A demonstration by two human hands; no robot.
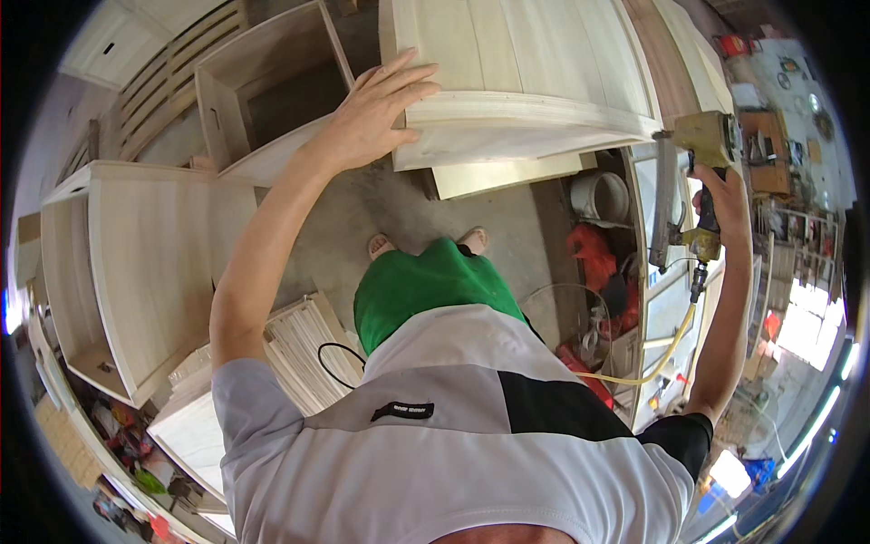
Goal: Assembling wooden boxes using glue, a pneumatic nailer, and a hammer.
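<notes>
A pale wooden cabinet (pixel 526 54) with a moulded front edge lies before me. My left hand (pixel 376 113) rests with spread fingers on its left corner. At the cabinet's right end, my right hand (pixel 723 204) is wrapped round the dark grip of a pneumatic nail gun (pixel 702 150). The gun's nose is close to the cabinet's right corner; whether it touches I cannot tell. From the handle's lower end a yellow air hose (pixel 675 344) curves down and left behind my body.
An open wooden box (pixel 272 82) stands at the far left, with another cabinet (pixel 149 263) nearer. Stacked wooden strips (pixel 308 335) lie left of my legs. A white bucket (pixel 600 195) and a red plastic bag (pixel 591 254) sit below the bench on the right.
</notes>
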